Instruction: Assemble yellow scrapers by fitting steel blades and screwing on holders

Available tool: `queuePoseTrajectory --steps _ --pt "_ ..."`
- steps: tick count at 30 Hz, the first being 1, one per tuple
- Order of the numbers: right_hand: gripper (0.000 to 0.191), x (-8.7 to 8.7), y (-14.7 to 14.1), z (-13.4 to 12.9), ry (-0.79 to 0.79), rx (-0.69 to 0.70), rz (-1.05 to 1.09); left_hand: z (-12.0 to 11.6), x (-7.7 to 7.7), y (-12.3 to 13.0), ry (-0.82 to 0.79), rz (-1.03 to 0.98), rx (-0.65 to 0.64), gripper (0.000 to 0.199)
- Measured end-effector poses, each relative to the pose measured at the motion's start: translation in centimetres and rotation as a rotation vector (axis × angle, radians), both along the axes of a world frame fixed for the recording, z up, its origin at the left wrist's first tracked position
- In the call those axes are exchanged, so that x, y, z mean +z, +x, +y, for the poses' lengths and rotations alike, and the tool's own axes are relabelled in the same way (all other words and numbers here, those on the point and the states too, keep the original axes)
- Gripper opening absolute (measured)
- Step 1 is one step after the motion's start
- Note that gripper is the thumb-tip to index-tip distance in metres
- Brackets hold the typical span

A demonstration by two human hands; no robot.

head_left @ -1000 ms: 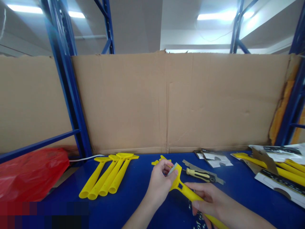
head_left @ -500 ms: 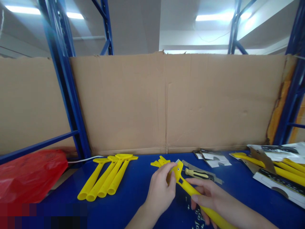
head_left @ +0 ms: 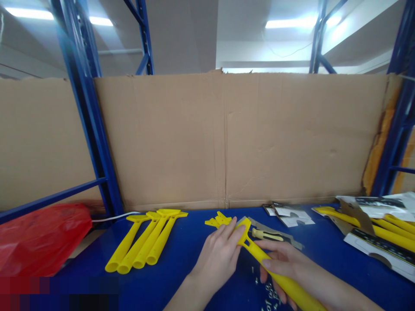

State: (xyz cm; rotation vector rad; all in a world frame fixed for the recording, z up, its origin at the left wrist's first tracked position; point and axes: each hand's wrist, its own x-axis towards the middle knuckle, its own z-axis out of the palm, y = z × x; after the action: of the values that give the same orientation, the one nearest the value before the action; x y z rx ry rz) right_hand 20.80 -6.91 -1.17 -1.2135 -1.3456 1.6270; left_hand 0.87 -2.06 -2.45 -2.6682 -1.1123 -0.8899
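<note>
A yellow plastic scraper point(head_left: 256, 252) with a wide head and a long tubular handle slants up and left over the blue table. My right hand point(head_left: 285, 263) is wrapped round the handle, thumb on top. My left hand point(head_left: 218, 248) is closed at the head, its fingers laid over the left part and hiding it. Just behind the head lies a screwdriver point(head_left: 267, 235) with a cream and black handle, on a flat grey piece. Small yellow head pieces point(head_left: 218, 219) lie beyond my left fingers. Below the scraper, small metal screws and nuts point(head_left: 270, 296) are scattered.
Several yellow scraper handles point(head_left: 147, 242) lie side by side on the left, near a red plastic bag point(head_left: 45, 239). Packaging cards point(head_left: 292, 215) lie at the back. On the right, yellow tools point(head_left: 394, 233) rest among card sleeves point(head_left: 379, 255). A cardboard wall point(head_left: 227, 138) stands behind, between blue posts point(head_left: 97, 142).
The scraper's head has turned, and the screw seen on it earlier is out of sight. My left fingers have moved from pinching its side to lying over it. My right hand still grips the handle.
</note>
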Motion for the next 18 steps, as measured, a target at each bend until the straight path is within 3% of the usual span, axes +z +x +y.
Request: queuePoseTrajectory --steps 5,11,15,18 --pt "0.068 -0.2 0.1 0.2 0.005 0.053 0.079 -0.1 0.6 0.1 0.107 0.118 0.016 0.05" --pt "0.057 0.0 0.3 0.2 0.021 0.063 0.049 -0.4 1.0 0.4 -0.007 0.145 -0.001 0.06" --pt "0.054 0.3 0.7 0.2 0.094 0.014 0.153 -0.3 0.1 0.9 -0.175 -0.1 -0.022 0.053" --pt "0.047 0.4 0.8 0.9 0.143 -0.126 0.032 0.2 -0.8 1.3 -0.36 -0.384 -0.002 0.035"
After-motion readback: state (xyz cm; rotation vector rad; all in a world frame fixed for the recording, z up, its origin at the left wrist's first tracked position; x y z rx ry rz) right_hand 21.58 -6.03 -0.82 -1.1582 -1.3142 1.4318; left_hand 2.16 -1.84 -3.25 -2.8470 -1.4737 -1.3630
